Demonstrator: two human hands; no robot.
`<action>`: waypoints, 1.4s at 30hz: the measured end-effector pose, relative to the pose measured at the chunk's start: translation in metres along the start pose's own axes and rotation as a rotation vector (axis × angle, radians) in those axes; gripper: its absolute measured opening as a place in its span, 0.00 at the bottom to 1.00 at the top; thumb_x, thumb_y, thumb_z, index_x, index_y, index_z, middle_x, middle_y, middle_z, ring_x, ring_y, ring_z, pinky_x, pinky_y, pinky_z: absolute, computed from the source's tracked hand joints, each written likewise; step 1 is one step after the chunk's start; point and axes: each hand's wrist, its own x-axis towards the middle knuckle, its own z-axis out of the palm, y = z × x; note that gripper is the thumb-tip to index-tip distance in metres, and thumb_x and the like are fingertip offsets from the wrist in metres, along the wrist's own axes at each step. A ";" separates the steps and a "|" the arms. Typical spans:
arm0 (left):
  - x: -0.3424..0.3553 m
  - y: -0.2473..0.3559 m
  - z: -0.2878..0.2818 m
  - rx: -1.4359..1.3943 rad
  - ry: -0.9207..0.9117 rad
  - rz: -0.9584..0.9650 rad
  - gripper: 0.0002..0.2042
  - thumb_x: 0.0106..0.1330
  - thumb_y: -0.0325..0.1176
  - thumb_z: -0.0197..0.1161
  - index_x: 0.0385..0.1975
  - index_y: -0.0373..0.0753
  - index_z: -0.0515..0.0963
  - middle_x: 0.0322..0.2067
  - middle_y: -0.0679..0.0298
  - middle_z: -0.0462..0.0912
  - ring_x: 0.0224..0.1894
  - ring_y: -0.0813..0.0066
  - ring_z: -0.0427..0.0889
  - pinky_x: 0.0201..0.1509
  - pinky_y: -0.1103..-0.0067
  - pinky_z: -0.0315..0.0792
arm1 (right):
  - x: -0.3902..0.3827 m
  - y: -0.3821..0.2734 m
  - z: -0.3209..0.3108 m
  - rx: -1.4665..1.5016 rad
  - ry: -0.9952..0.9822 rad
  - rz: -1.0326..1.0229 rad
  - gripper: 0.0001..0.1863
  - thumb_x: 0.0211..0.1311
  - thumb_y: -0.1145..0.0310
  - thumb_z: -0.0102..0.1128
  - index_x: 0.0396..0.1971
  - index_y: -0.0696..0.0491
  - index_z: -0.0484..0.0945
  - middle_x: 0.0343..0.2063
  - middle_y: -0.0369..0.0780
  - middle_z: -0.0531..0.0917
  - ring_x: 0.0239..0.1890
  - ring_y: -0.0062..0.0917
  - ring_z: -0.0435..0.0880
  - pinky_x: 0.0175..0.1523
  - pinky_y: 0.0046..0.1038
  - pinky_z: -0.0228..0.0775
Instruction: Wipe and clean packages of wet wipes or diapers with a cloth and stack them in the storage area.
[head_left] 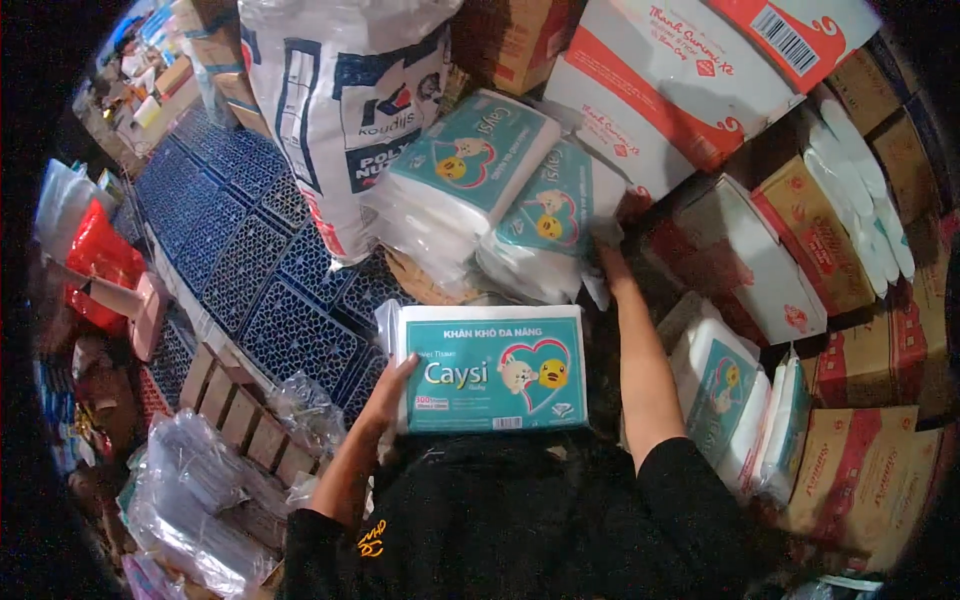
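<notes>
A white and teal plastic-wrapped pack of dry tissues (490, 400) is upright close to my body, its printed front facing up toward me. My left hand (395, 388) grips its left edge, thumb on the front and the other fingers hidden behind. Farther off, two similar tissue packs lean together: one pack (470, 165) lies on the left, overlapping a second pack (550, 220) on its right. My right arm stretches forward, and my right hand (622, 215) is at the right side of that second pack. Shadow and wrapping hide its fingers, so its hold is unclear.
A big white printed sack (345, 100) stands behind the packs, beside blue patterned floor tiles (250, 250). White and red cartons (660, 110) rise at the far right. More tissue packs (715, 390) and brown boxes (860, 480) line the right; clear plastic wrapping (200, 500) lies at the left.
</notes>
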 end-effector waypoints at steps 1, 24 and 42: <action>0.001 -0.002 -0.002 0.016 -0.031 0.026 0.27 0.61 0.43 0.53 0.55 0.33 0.58 0.46 0.58 0.70 0.45 0.70 0.71 0.50 0.75 0.66 | -0.002 0.025 -0.013 0.219 -0.037 0.079 0.26 0.62 0.56 0.41 0.57 0.53 0.61 0.55 0.39 0.64 0.57 0.23 0.60 0.61 0.25 0.49; 0.009 0.016 0.015 -0.309 -0.238 -0.088 0.38 0.55 0.67 0.39 0.58 0.43 0.58 0.53 0.58 0.67 0.51 0.61 0.70 0.52 0.63 0.65 | -0.208 -0.218 0.149 -0.808 -0.231 -0.553 0.33 0.43 0.61 0.56 0.56 0.40 0.63 0.51 0.47 0.65 0.56 0.41 0.60 0.57 0.50 0.45; 0.010 0.029 0.029 0.163 -0.173 -0.010 0.22 0.54 0.34 0.59 0.48 0.32 0.65 0.38 0.62 0.75 0.40 0.70 0.73 0.46 0.73 0.68 | -0.219 -0.146 0.034 -0.718 0.126 -0.316 0.39 0.36 0.72 0.55 0.57 0.41 0.61 0.44 0.48 0.69 0.52 0.43 0.63 0.56 0.45 0.49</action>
